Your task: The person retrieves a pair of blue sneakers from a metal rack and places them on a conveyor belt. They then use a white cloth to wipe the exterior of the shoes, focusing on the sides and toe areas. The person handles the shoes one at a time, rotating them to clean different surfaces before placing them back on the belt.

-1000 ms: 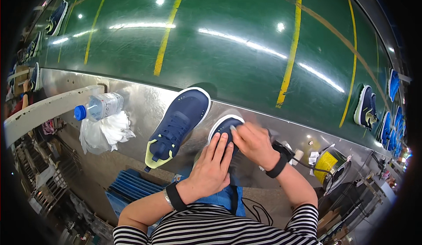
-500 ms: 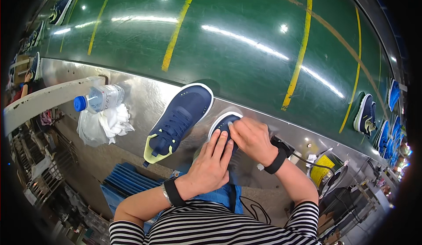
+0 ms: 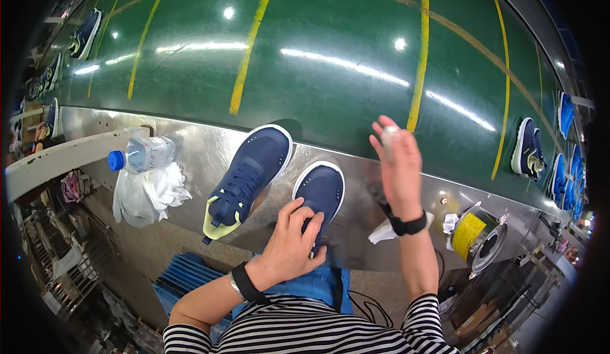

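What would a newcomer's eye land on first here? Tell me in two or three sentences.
First, the two navy shoes on the steel ledge: the left shoe lies free, while the left hand presses on the right shoe. Next, the right hand, raised with fingers spread above the ledge. Behind them stretches the broad green conveyor belt with yellow lines.

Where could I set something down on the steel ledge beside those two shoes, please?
Bare steel lies between the water bottle and the left shoe, and a smaller patch below the raised right hand, beside the white tissue. It is crowded around the right shoe, which the left hand holds, and near the yellow tape roll.
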Available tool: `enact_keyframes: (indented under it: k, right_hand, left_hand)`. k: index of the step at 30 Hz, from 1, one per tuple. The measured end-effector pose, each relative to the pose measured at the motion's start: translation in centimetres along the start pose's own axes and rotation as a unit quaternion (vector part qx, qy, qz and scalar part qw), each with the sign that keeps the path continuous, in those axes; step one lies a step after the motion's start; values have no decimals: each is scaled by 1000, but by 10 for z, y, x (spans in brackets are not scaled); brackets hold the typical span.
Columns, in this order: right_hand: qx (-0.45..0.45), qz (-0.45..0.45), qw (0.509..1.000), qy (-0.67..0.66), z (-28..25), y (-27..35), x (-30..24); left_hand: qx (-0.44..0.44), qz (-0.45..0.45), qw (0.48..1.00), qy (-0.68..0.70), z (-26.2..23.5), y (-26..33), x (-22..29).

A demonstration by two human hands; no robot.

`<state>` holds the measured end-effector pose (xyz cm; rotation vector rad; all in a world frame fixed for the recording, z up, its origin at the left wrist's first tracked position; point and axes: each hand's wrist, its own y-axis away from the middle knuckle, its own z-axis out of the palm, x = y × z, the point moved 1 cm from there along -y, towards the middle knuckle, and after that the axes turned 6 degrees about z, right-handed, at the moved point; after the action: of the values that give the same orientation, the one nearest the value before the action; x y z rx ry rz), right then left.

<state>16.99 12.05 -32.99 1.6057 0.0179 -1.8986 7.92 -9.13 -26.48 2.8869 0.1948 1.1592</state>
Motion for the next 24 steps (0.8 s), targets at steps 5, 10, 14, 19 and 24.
enact_keyframes:
  k: [5, 10, 14, 19, 24]
  right_hand:
    - [-320, 277, 906, 30, 36, 45, 3]
    - [-240, 107, 965, -23, 40, 21, -26]
    - [-65, -91, 950, 292, 35, 15, 12]
    - [-84, -125, 926, 346, 23, 53, 0]
    - [-100, -220, 851, 465, 34, 61, 22]
  left_hand:
    - [2, -3, 1000, -15, 5, 2, -3]
    - [2, -9, 1000, -12, 3, 1, -3]
    - [-12, -4, 1000, -4, 3, 1, -2]
    - [-45, -25, 999, 5, 0, -3, 1]
    - [-61, -20, 998, -8, 2, -5, 1]
